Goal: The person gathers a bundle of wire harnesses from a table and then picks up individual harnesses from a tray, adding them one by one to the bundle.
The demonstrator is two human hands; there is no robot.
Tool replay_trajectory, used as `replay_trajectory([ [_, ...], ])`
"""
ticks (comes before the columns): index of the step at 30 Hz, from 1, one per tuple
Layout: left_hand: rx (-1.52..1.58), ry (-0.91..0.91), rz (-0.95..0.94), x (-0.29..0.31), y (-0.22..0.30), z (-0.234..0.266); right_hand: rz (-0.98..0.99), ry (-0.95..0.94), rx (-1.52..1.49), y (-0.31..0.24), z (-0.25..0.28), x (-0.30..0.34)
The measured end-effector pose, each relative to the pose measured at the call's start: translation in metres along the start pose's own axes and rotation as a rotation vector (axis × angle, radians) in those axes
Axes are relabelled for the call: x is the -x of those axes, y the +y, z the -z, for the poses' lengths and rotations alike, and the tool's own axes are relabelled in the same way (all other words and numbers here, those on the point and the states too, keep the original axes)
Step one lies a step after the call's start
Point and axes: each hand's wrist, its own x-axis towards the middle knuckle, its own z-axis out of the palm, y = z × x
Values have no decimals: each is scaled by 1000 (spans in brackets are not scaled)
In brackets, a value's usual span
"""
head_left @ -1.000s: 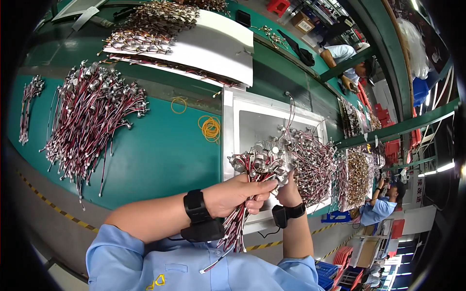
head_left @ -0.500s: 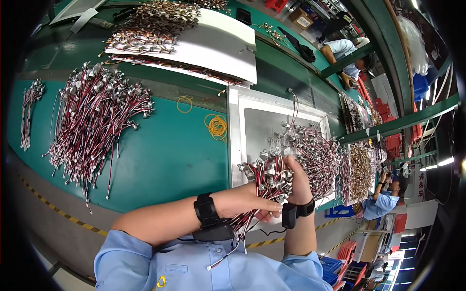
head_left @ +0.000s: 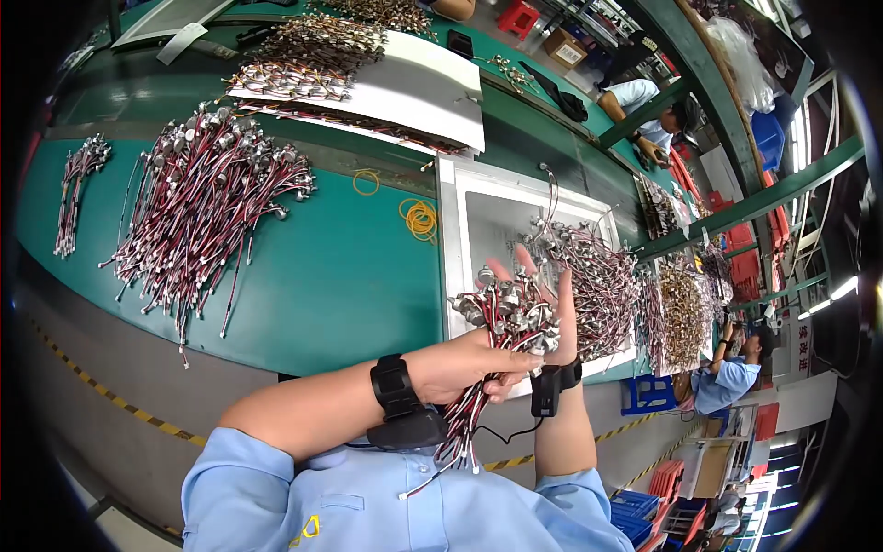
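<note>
My left hand (head_left: 464,366) is closed around a bundle of wire leads (head_left: 515,317). The leads are red, black and white, with round silvery metal heads at the top and small white connectors hanging below my fist. Beside the heads, my right hand (head_left: 563,317) is raised with its fingers stretched out and apart, its palm side against or very near the bundle; the heads partly hide it. Just beyond it, a heap of similar leads (head_left: 598,290) lies on a white-framed tray with a grey base (head_left: 451,225).
On the green bench (head_left: 349,276) at left lie a large pile of leads (head_left: 207,202) and a smaller bunch (head_left: 78,193). Yellow rubber bands (head_left: 419,221) lie near the tray. Behind, a white board (head_left: 432,83) carries more leads. A green metal post (head_left: 763,202) crosses at right; co-workers sit beyond.
My right hand's fingers have straightened and spread beside the heads; before, they were mostly hidden behind the bundle. My left hand keeps its hold. The whole view has shifted slightly.
</note>
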Motion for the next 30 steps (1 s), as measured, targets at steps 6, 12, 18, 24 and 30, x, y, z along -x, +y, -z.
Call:
replay_trajectory([
  [6, -145, 158, 80, 16, 1, -19, 93, -145, 629, -13, -26, 9],
  [12, -36, -65, 39, 24, 0, -6, 50, -181, 421, -6, -19, -1],
  [18, -5, -179, 61, 18, 11, -1, -260, -100, -166, 30, -32, -18],
  [24, -146, -149, 65, 3, 26, 26, -183, -217, -171, 10, -14, -38],
  [30, -121, 65, 120, 1, 45, 37, -396, -170, 434, 3, -3, -67],
])
